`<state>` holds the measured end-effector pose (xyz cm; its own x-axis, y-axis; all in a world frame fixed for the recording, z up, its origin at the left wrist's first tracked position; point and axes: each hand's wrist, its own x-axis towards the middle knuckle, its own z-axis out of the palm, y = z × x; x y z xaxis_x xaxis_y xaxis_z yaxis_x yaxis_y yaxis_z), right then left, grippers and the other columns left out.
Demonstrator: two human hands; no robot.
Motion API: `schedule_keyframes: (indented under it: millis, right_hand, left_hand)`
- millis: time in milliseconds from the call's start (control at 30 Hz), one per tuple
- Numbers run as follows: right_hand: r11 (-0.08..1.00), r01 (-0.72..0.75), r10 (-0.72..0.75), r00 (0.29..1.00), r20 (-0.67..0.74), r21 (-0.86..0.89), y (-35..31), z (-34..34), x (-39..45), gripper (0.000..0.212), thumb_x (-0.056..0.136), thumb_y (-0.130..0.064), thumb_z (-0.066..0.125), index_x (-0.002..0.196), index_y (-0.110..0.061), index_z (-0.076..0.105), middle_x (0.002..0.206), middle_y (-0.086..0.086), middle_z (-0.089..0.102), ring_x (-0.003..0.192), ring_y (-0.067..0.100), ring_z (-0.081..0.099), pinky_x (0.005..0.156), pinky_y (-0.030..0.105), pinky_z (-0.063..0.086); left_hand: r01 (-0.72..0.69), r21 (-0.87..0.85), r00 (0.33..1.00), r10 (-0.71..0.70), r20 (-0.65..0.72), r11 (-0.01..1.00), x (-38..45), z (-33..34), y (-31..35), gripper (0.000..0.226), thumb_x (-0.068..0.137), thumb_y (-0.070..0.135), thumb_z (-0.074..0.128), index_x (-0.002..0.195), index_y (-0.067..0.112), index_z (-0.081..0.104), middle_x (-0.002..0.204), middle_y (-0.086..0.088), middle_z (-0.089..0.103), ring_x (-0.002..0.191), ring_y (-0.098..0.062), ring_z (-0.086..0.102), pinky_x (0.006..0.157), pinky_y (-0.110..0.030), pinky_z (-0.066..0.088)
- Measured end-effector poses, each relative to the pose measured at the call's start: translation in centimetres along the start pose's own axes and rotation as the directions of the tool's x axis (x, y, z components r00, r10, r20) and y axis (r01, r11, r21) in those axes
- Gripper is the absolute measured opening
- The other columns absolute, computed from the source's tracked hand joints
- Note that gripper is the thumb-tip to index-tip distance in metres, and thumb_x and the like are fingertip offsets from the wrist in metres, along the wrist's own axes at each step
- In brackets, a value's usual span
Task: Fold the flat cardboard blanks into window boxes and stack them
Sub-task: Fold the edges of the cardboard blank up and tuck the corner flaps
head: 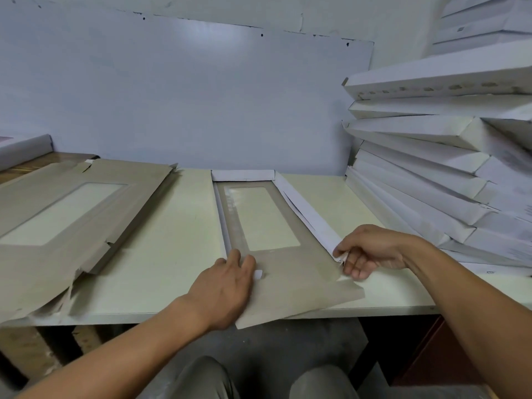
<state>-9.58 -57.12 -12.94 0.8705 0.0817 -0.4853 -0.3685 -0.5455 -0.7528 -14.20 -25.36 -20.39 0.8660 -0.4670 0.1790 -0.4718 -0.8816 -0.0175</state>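
Blank (288, 272) lies grey side up mid tabletop (178, 226), window facing up, near end overhanging the front edge. Far flap and right side flap (305, 214) are folded up, white side showing. Left hand (223, 286) rests flat on the blank's near left edge, fingers straight and pressing. Right hand (371, 250) has fingers curled, pinching the near corner of the right side flap. Stack of flat blanks (66, 211) sits left. Pile of folded boxes (437, 168) leans at right.
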Motion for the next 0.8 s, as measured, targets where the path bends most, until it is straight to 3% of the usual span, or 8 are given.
schedule_keyframes:
  millis: [133,200,300,367,467,633,733,800]
  right_hand:
    - [0.994,0.054,-0.076,0.968,0.240,0.097,1.9,-1.3,-0.6,0.053,0.070,0.008,0.063,0.122,0.008,0.057,0.101,0.033,0.067,0.083,0.036,0.070,0.071,0.039,0.060]
    - [0.994,0.089,-0.103,0.957,0.270,0.063,2.4,-1.8,-0.5,0.052,0.072,0.015,0.067,0.122,0.006,0.059,0.105,0.032,0.067,0.086,0.034,0.071,0.073,0.037,0.061]
    - [0.991,0.119,-0.129,0.972,0.195,0.062,2.2,-1.9,-0.3,0.021,0.082,-0.005,0.074,0.102,0.003,0.070,0.096,0.029,0.069,0.072,0.028,0.071,0.062,0.031,0.060]
    - [0.986,0.160,-0.165,0.980,0.115,0.050,2.1,-1.8,-0.1,0.022,0.078,-0.026,0.075,0.084,-0.005,0.070,0.078,0.018,0.068,0.055,0.020,0.063,0.051,0.028,0.050]
    - [0.967,0.245,-0.245,0.970,-0.004,0.065,1.8,-1.8,0.1,0.026,0.073,-0.041,0.077,0.073,-0.017,0.066,0.061,0.002,0.044,0.049,0.014,0.036,0.046,0.024,0.029]
    - [0.911,0.360,-0.336,0.931,-0.145,0.202,1.5,-2.1,0.7,0.029,0.068,-0.043,0.078,0.075,-0.018,0.065,0.069,-0.001,0.046,0.059,0.008,0.043,0.051,0.025,0.028]
    - [0.858,0.407,-0.340,0.907,-0.248,0.313,1.4,-1.8,1.2,0.032,0.080,-0.034,0.074,0.096,-0.008,0.064,0.082,0.008,0.048,0.061,0.010,0.050,0.048,0.024,0.029]
    - [0.870,0.412,-0.328,0.894,-0.305,0.272,1.4,-1.2,1.5,0.023,0.089,-0.027,0.070,0.088,-0.004,0.067,0.074,0.009,0.048,0.053,0.012,0.043,0.042,0.021,0.028]
  left_hand:
    - [0.056,-0.018,0.998,-0.055,0.031,0.998,0.4,-0.7,-0.5,0.015,0.101,0.031,0.035,0.100,0.022,0.024,0.098,-0.005,0.039,0.069,-0.026,0.039,0.060,-0.036,0.034]
    - [0.046,0.013,0.998,-0.047,0.048,0.999,0.4,-0.7,-0.6,0.014,0.102,0.034,0.032,0.106,0.020,0.030,0.101,-0.005,0.039,0.071,-0.025,0.038,0.060,-0.035,0.033]
    - [0.030,0.021,0.998,-0.031,0.051,0.999,0.3,-0.7,-0.7,0.021,0.104,0.040,0.026,0.110,0.021,0.033,0.103,-0.003,0.039,0.075,-0.024,0.039,0.061,-0.034,0.035]
    - [0.023,0.028,0.998,-0.025,0.054,0.999,0.2,-0.8,-0.7,0.027,0.104,0.044,0.022,0.111,0.021,0.034,0.102,-0.002,0.038,0.076,-0.023,0.039,0.062,-0.034,0.035]
    - [0.031,0.040,0.997,-0.034,0.074,0.999,0.1,-0.9,-0.5,0.030,0.104,0.046,0.021,0.114,0.020,0.035,0.100,-0.001,0.035,0.077,-0.024,0.040,0.063,-0.035,0.038]
    - [0.038,0.060,0.994,-0.044,0.103,0.998,0.2,-1.1,-0.4,0.031,0.105,0.044,0.020,0.119,0.020,0.035,0.107,-0.005,0.040,0.077,-0.025,0.039,0.066,-0.035,0.041]
    - [0.024,0.069,0.995,-0.030,0.096,0.997,0.2,-1.0,-0.3,0.033,0.105,0.046,0.018,0.120,0.022,0.034,0.107,-0.004,0.040,0.077,-0.025,0.037,0.065,-0.034,0.037]
    - [0.016,0.065,0.996,-0.022,0.087,0.998,0.2,-1.0,-0.4,0.031,0.105,0.045,0.019,0.119,0.022,0.035,0.104,-0.003,0.038,0.077,-0.025,0.037,0.065,-0.034,0.036]
